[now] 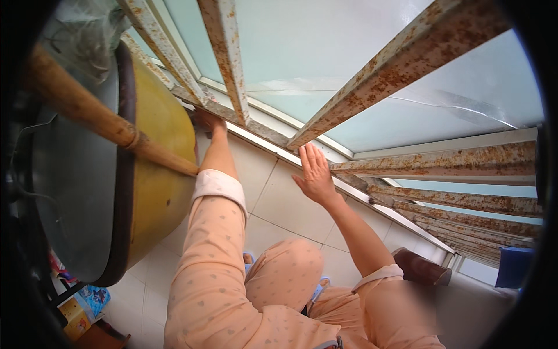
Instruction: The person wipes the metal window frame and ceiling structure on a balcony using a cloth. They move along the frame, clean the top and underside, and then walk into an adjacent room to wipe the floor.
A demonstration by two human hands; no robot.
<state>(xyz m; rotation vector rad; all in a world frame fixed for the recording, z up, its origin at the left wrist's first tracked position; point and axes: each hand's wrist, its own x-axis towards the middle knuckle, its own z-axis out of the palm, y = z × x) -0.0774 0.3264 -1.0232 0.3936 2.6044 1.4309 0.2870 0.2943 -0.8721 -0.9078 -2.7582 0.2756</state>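
Note:
My right hand (314,173) rests on the white ledge below the rusty metal window bars (348,91), its fingers straight and its fingertips beside the foot of a thick bar. Nothing shows in it. My left hand (209,120) is at the same ledge, further left, near the feet of two other bars; its fingers are mostly hidden in shadow and behind a bar, so what they touch is unclear. A wooden pole (126,133) slants across at the left, its end in front of my left forearm. Frosted glass panes (301,52) stand behind the bars.
A glass-topped yellow cabinet or table (163,165) with a dark rim stands close on the left, with a clear plastic bag (89,35) on top. A dark red object (420,267) lies at the right, near a blue item (514,267). Printed packages (93,299) sit at lower left.

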